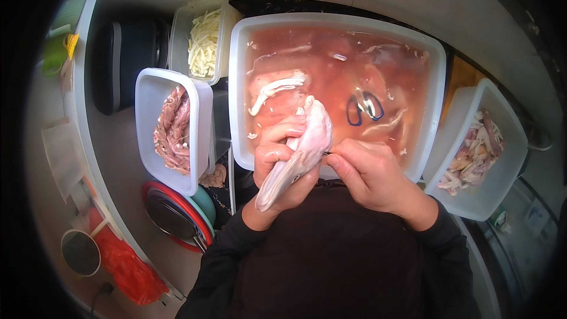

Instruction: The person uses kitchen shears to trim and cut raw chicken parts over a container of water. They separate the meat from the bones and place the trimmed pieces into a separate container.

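Note:
A plucked duck head point(305, 146), pale with a flat bill pointing down towards me, is gripped in my left hand point(283, 164) above the near edge of a large white plastic tub point(234, 97). My right hand point(370, 173) pinches a small dark tool point(327, 153), mostly hidden by the fingers, whose tip touches the skin of the head. Reddish water fills the tub. Scissors with blue-rimmed handles point(354, 110) lie partly under the water, and a pale strip of meat or skin point(277, 91) rests at the left.
Left of the tub stand a white container point(146, 141) of reddish meat strips point(175, 133) and a clear container point(179, 40) of pale shreds point(204, 44). Another container point(509, 177) with meat pieces point(474, 155) is at the right. Stacked basins with a red rim point(148, 186) sit lower left.

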Demonstrator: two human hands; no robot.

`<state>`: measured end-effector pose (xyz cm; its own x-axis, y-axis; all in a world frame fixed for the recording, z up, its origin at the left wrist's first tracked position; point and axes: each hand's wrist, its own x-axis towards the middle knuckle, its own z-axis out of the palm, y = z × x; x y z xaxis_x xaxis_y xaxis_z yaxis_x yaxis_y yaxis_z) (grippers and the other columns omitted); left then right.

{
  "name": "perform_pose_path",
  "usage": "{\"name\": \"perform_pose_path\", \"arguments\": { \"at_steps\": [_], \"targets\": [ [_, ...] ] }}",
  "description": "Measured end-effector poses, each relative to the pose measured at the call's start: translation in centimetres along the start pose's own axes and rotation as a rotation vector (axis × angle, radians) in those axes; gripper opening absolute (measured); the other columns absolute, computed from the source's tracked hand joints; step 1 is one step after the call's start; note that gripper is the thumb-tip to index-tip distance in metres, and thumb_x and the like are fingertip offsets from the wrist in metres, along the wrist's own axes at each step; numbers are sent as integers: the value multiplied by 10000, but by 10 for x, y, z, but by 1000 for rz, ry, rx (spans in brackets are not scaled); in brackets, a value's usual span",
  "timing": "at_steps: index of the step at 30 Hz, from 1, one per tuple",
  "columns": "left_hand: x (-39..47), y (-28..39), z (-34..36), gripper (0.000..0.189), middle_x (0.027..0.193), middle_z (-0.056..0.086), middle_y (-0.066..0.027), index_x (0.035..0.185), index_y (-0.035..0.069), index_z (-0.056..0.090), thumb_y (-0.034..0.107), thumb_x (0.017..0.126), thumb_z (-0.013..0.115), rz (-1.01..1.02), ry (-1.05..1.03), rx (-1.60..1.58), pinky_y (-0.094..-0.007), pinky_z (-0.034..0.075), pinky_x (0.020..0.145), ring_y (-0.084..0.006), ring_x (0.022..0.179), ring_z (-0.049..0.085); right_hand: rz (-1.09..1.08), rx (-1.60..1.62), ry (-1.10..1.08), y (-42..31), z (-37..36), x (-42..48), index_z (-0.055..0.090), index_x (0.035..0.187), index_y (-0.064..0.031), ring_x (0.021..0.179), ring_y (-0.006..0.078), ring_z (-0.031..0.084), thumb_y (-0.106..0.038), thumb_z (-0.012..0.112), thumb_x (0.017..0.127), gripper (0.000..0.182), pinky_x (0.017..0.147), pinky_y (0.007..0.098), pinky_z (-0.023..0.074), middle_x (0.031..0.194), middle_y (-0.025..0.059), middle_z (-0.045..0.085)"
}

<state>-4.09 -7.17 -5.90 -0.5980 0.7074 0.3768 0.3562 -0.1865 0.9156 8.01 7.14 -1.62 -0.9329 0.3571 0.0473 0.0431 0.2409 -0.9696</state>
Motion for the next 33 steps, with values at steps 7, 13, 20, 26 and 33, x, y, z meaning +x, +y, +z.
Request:
{"name": "perform_pose_path", "arguments": {
  "at_steps": [7, 13, 20, 26, 33],
  "targets": [
    [1, -1, 0, 455, 1167, 542, -195, 1017, 75, 446, -97, 715, 739, 36, -3, -35, -472, 471, 980, -373, 1150, 567, 68, -12, -40, -3, -1, -1, 575, 932, -18, 683, 369, 618, -117, 617, 933, 108, 586, 421, 476, 757, 163, 603],
    [3, 3, 0, 454, 1167, 542, -199, 1020, 75, 449, -101, 716, 736, 40, -5, -44, -472, 470, 982, -373, 1149, 566, 62, -5, -48, -3, -1, 0, 576, 950, -20, 683, 375, 624, -121, 615, 934, 109, 584, 424, 482, 768, 165, 616],
    [3, 4, 1, 427, 1170, 544, -206, 1003, 65, 456, -104, 723, 731, 46, -10, -29, -478, 466, 988, -373, 1147, 567, 40, -24, -19, -3, 1, 0, 611, 914, -5, 644, 320, 601, -73, 606, 932, 70, 578, 367, 467, 739, 135, 596],
    [3, 3, 0, 424, 1162, 547, -209, 1000, 61, 457, -103, 722, 732, 49, -15, 15, -483, 464, 989, -375, 1144, 568, -15, -37, 13, 0, 3, 0, 571, 907, -5, 627, 353, 597, -54, 611, 916, 64, 545, 412, 453, 713, 156, 577],
    [0, 0, 1, 449, 1157, 554, -190, 1007, 73, 447, -103, 711, 735, 50, 17, 21, -473, 470, 981, -370, 1137, 581, -10, -37, 30, 2, 2, -1, 566, 882, 2, 630, 356, 594, -49, 614, 912, 77, 554, 406, 457, 720, 162, 572]
  ]
}}
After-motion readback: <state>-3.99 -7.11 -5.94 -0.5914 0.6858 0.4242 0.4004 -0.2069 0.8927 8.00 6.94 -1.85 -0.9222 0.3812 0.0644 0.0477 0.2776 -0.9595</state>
